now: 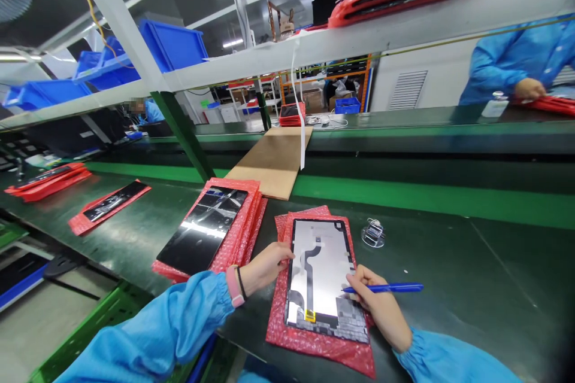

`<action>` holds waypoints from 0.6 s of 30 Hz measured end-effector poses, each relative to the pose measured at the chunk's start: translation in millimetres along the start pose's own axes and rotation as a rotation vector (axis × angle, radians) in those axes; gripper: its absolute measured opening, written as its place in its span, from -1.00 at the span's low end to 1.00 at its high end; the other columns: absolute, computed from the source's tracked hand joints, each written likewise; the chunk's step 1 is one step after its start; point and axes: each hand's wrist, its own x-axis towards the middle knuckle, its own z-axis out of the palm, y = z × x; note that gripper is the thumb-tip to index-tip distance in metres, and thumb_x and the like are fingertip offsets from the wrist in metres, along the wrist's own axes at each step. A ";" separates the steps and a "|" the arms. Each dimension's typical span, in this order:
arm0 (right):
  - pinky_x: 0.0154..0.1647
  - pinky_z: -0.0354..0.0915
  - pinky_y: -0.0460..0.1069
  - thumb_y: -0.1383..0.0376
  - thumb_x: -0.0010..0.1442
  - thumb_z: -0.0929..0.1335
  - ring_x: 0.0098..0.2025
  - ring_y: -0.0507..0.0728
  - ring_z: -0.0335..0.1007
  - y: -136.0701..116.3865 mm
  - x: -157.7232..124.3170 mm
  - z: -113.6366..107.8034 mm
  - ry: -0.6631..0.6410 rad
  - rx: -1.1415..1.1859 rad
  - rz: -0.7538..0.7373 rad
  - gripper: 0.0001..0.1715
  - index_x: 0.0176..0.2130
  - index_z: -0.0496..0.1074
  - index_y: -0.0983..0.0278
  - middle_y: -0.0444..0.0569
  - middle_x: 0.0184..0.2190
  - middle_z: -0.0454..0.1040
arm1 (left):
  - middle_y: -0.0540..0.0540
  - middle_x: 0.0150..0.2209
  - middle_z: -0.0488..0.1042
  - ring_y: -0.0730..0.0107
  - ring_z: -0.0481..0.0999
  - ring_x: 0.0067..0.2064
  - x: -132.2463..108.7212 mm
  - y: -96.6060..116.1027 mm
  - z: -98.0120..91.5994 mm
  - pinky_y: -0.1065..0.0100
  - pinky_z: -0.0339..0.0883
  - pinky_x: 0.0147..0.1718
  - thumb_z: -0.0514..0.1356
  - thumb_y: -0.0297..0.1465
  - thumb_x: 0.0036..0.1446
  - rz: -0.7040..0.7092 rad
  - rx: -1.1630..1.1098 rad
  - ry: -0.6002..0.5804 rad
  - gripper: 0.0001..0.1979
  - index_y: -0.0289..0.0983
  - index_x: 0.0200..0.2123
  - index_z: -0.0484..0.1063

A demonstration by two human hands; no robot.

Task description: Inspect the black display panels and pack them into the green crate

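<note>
A tablet screen panel [321, 269] lies back side up on a red bubble-wrap sheet [314, 347] on the green workbench. My left hand [265, 266] rests at the panel's left edge, fingers curled against it. My right hand [381, 305] pinches a blue pen [386, 288], whose tip touches the panel's right edge. A yellow tab sits near the panel's lower end.
A stack of red bubble sheets with a black glossy panel [204, 227] lies to the left. A small clear tape dispenser [372, 232] stands behind the panel. A cardboard sheet [274, 161] bridges to the far belt. More panels [112, 203] lie far left. Another person's sleeve [516, 60] shows at upper right.
</note>
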 end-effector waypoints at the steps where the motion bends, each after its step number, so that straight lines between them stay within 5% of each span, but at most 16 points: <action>1: -0.60 -0.18 -0.11 -0.08 0.01 0.38 -0.66 -0.07 -0.12 1.4 0.7 -0.1 -0.007 0.020 0.009 -0.47 -0.57 0.14 0.23 -0.28 -0.73 0.14 | 0.05 -0.51 0.36 0.58 0.30 -0.50 0.9 -1.1 -1.2 0.49 0.17 -0.49 0.23 -0.57 0.02 -0.005 0.017 0.006 -0.89 -0.37 -0.51 0.36; 6: -0.63 -0.24 -0.12 -0.13 -0.06 0.41 -0.68 -0.10 -0.13 6.7 4.7 0.3 -0.035 0.093 0.034 -0.42 -0.57 0.14 0.24 -0.28 -0.74 0.16 | -0.05 -0.28 0.43 0.46 0.44 -0.36 17.9 -1.1 -6.6 0.36 0.38 -0.40 0.14 -0.32 0.21 -0.087 0.094 0.117 -0.80 -0.35 -0.20 0.38; 9: -0.65 -0.28 -0.14 -0.14 -0.08 0.42 -0.70 -0.12 -0.17 4.6 4.6 2.2 -0.048 0.121 0.045 -0.40 -0.56 0.15 0.25 -0.27 -0.74 0.18 | -0.07 -0.26 0.44 0.45 0.46 -0.34 28.7 3.3 -2.3 0.34 0.41 -0.38 0.14 -0.31 0.22 -0.133 0.114 0.085 -0.78 -0.35 -0.17 0.39; 12: -0.68 -0.28 -0.15 -0.14 -0.11 0.44 -0.72 -0.14 -0.18 0.6 2.2 4.6 -0.053 0.141 0.044 -0.39 -0.57 0.16 0.25 -0.27 -0.74 0.19 | -0.07 -0.34 0.49 0.43 0.48 -0.38 29.1 1.5 11.3 0.32 0.41 -0.34 0.22 -0.46 0.11 -0.084 0.088 -0.033 -0.86 -0.38 -0.24 0.42; 18: -0.72 -0.04 -0.13 -0.15 0.09 0.30 -0.76 -0.05 0.06 -13.8 -4.0 -14.4 0.062 0.156 -0.038 -0.47 -0.39 0.35 0.27 -0.19 -0.77 0.30 | -0.11 -0.32 0.56 0.31 0.53 -0.38 12.2 -15.2 30.2 0.30 0.38 -0.33 0.31 -0.55 -0.19 0.155 -0.010 -0.072 -0.61 -0.32 -0.19 0.41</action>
